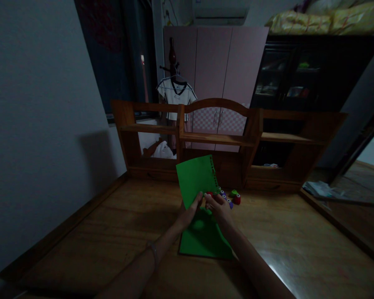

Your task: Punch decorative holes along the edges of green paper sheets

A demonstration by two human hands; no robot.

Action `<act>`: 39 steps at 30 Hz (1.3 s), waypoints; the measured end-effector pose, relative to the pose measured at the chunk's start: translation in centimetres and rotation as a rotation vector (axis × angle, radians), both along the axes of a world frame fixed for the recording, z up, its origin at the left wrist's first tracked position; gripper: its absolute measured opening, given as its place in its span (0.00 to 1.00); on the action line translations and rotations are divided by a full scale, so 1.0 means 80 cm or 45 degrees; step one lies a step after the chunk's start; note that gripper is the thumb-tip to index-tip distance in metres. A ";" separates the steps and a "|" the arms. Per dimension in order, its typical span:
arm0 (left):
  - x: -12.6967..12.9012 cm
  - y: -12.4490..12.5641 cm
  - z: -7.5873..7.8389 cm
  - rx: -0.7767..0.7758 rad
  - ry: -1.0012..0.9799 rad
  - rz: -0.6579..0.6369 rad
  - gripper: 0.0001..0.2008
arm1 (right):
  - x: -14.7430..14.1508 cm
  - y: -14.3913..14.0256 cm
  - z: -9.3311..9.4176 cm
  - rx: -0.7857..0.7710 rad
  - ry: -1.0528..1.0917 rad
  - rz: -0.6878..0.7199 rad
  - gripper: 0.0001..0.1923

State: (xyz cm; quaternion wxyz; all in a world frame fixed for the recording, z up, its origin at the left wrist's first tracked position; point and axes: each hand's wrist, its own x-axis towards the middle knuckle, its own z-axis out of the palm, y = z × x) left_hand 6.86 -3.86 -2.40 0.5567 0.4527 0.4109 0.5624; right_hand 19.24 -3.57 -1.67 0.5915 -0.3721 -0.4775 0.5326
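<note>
A green sheet of paper [195,176] stands raised, its right edge ragged with a row of punched holes. My left hand [191,209] grips its lower edge, thumb in front. Beside it, my right hand [218,207] is closed in a pinch at the sheet's lower right corner, fingertips close to the left thumb; the exact hold is partly hidden. Below both hands a green pad [204,238] lies flat on the wooden surface. Just beyond the right hand are several small toys with eyes, among them a red one [237,199], a green one [234,193] and purple ones [230,203].
A wooden shelf unit [218,140] runs along the far edge of the wooden surface [137,224]. A wall [50,124] rises at the left. Behind stand pink cabinets [213,66] and a hanging white shirt [176,93]. Plastic-wrapped items [322,189] lie at the right.
</note>
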 end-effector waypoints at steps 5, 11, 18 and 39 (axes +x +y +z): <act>0.001 -0.004 0.006 0.087 0.014 0.097 0.27 | 0.000 -0.003 0.003 -0.044 0.065 0.046 0.16; 0.000 -0.008 0.012 0.021 0.020 0.068 0.28 | -0.001 -0.002 0.003 -0.074 0.144 0.113 0.14; 0.000 -0.008 0.011 0.030 0.007 0.096 0.28 | 0.000 0.001 0.000 -0.067 0.198 0.111 0.15; 0.002 -0.013 0.022 0.025 0.082 0.157 0.25 | -0.002 0.005 -0.004 -0.080 0.370 0.127 0.19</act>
